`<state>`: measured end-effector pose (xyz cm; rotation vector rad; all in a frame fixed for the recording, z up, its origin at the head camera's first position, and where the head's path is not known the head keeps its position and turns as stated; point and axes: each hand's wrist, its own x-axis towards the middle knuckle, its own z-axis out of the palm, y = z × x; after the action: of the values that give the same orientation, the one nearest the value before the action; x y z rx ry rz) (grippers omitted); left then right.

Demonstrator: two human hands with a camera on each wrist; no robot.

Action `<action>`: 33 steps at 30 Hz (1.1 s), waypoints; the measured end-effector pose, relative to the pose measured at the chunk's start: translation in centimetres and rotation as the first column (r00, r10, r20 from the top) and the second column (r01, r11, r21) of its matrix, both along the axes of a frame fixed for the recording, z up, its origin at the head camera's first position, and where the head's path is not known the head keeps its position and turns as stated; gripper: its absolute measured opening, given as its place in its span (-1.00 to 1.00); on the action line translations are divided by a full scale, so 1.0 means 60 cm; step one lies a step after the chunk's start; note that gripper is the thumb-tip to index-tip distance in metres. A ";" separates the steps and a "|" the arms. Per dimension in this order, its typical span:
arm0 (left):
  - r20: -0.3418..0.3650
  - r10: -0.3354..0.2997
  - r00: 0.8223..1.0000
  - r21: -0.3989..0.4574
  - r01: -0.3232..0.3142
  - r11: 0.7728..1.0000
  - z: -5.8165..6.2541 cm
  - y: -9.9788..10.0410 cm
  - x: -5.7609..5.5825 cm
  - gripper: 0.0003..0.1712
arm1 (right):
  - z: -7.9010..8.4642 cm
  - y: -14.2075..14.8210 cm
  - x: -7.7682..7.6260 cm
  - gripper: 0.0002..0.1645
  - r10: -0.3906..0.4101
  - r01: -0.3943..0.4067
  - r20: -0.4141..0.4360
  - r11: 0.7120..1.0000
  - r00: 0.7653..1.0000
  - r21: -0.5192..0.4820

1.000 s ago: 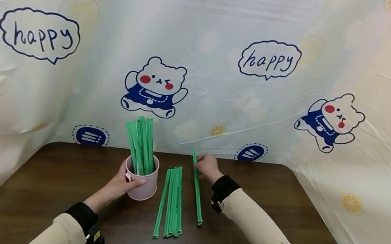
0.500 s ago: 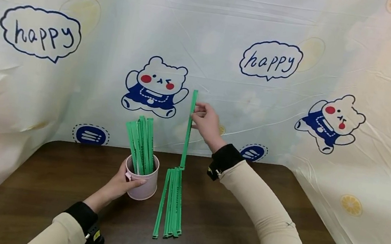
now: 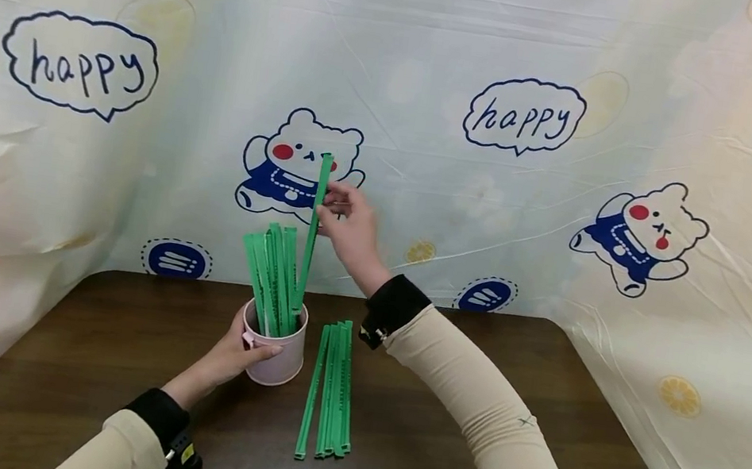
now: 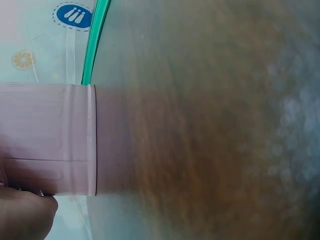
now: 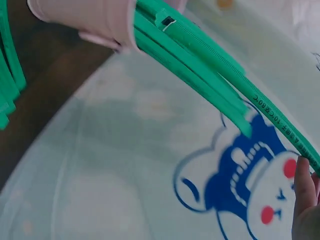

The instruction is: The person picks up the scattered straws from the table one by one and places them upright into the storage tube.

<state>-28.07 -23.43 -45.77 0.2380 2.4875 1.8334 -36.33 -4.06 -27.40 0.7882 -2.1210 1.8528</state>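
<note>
My left hand (image 3: 233, 351) grips a small pink bucket (image 3: 278, 363), which stands upright on the table. Several green wrapped straws (image 3: 269, 276) stand in it, leaning out over the rim. Between thumb and fingers, my right hand (image 3: 350, 235) pinches another long green wrapped straw (image 3: 306, 265) near its upper part. Its lower end overlaps the bucket's mouth at the right side. Small print runs along this straw (image 5: 260, 102) in the right wrist view. From the left wrist, the bucket wall (image 4: 45, 130) shows with part of the hand (image 4: 25, 215) against it.
Several more green straws (image 3: 334, 389) lie side by side on the dark wooden table (image 3: 448, 437), right of the bucket. A printed cloth (image 3: 408, 111) with bears and speech bubbles hangs behind the table and along its sides.
My right hand has lifted the single straw off the table, turned it upright and carried it left to the bucket. The left hand and bucket have stayed put.
</note>
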 end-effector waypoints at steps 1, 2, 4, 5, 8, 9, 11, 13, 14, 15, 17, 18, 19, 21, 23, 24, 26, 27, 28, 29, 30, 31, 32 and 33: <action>-0.001 0.002 1.000 0.000 -0.002 1.000 -0.002 0.000 0.000 0.19 | -0.009 -0.003 0.001 -0.51 0.007 -0.007 0.001 1.000 1.000 0.022; -0.002 0.004 1.000 0.002 -0.004 1.000 -0.003 0.001 0.000 0.18 | -0.019 -0.005 0.002 -0.51 0.011 -0.011 0.004 0.999 1.000 0.048; 0.004 0.001 1.000 0.000 -0.001 1.000 -0.004 0.002 0.002 0.18 | -0.036 -0.008 0.003 -0.51 0.013 -0.013 0.006 0.995 1.000 0.097; 0.006 -0.001 1.000 -0.001 0.001 1.000 -0.004 0.003 0.002 0.18 | -0.044 -0.009 0.003 -0.51 0.011 -0.011 0.008 0.993 1.000 0.117; 0.008 0.002 1.000 0.007 -0.002 1.000 -0.003 0.003 0.003 0.18 | -0.067 -0.012 0.004 -0.52 0.016 -0.019 0.019 0.988 1.000 0.156; 0.009 0.004 1.000 0.006 -0.004 1.000 -0.002 0.003 0.003 0.19 | -0.074 -0.012 0.005 -0.52 0.016 -0.019 0.017 0.986 1.000 0.166; 0.010 0.009 1.000 0.002 -0.010 1.000 -0.001 0.003 0.003 0.19 | -0.088 -0.013 0.006 -0.52 0.019 -0.022 0.018 0.983 1.000 0.182; 0.010 0.012 1.000 0.000 -0.012 1.000 0.000 0.003 0.003 0.19 | -0.101 -0.013 0.008 -0.52 0.021 -0.023 0.012 0.980 1.000 0.199; 0.011 0.010 1.000 -0.001 -0.010 1.000 0.000 0.004 0.004 0.20 | -0.107 -0.013 0.009 -0.53 0.022 -0.024 0.009 0.979 1.000 0.204; 0.011 0.008 1.000 -0.004 -0.008 1.000 0.000 0.004 0.003 0.20 | -0.112 -0.012 0.010 -0.53 0.025 -0.027 0.010 0.979 1.000 0.204; 0.012 0.005 1.000 0.000 -0.005 1.000 -0.001 0.004 0.003 0.20 | -0.123 -0.013 0.010 -0.53 0.030 -0.032 0.016 0.977 0.999 0.209; 0.010 0.005 1.000 0.003 -0.006 1.000 -0.001 0.005 0.003 0.19 | -0.129 -0.012 0.010 -0.53 0.033 -0.035 0.017 0.977 0.999 0.212; 0.013 0.005 1.000 0.003 -0.006 1.000 -0.001 0.005 0.003 0.19 | -0.134 -0.013 0.009 -0.53 0.033 -0.037 0.019 0.975 0.999 0.217; 0.017 0.005 1.000 0.003 -0.005 1.000 0.000 0.004 0.003 0.20 | -0.143 -0.014 0.007 -0.52 0.046 -0.052 0.036 0.976 0.998 0.214; 0.020 0.003 1.000 0.001 -0.003 1.000 0.003 0.004 0.003 0.21 | -0.150 -0.015 0.007 -0.52 0.044 -0.052 0.042 0.974 0.998 0.220; 0.023 0.002 1.000 -0.001 -0.002 1.000 0.004 0.003 0.003 0.21 | -0.153 -0.015 0.007 -0.53 0.044 -0.052 0.043 0.973 0.998 0.223; 0.027 0.000 1.000 -0.005 0.000 1.000 0.005 0.002 0.002 0.21 | -0.158 -0.016 0.008 -0.53 0.038 -0.046 0.041 0.971 0.998 0.234; 0.026 0.000 1.000 -0.005 0.001 1.000 0.005 0.002 0.002 0.21 | -0.160 -0.016 0.009 -0.53 0.032 -0.040 0.035 0.969 0.999 0.245; 0.024 0.000 1.000 -0.006 0.000 1.000 0.005 0.002 0.002 0.21 | -0.162 -0.017 0.009 -0.54 0.023 -0.030 0.028 0.966 0.999 0.256; 0.023 0.003 1.000 -0.005 -0.003 1.000 0.005 0.001 0.002 0.20 | -0.164 -0.017 0.010 -0.54 0.021 -0.026 0.020 0.963 1.000 0.267; 0.020 0.004 1.000 -0.005 -0.003 1.000 0.004 0.002 0.003 0.20 | -0.165 -0.017 0.011 -0.54 0.017 -0.021 0.014 0.960 1.000 0.279; 0.019 0.005 1.000 -0.006 -0.005 1.000 0.004 0.002 0.003 0.21 | -0.166 -0.017 0.011 -0.53 0.011 -0.015 0.014 0.955 1.000 0.297; 0.019 0.004 1.000 -0.006 -0.004 1.000 0.004 0.002 0.004 0.21 | -0.166 -0.017 0.011 -0.51 0.006 -0.011 0.016 0.950 1.000 0.313; 0.017 0.003 1.000 -0.001 -0.003 1.000 0.004 0.001 0.004 0.21 | -0.166 -0.017 0.011 -0.50 0.001 -0.008 0.022 0.945 1.000 0.328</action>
<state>-27.81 -23.37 -45.53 0.2175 2.4789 1.8282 -35.68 -5.06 -37.33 0.8426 -2.4807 1.5334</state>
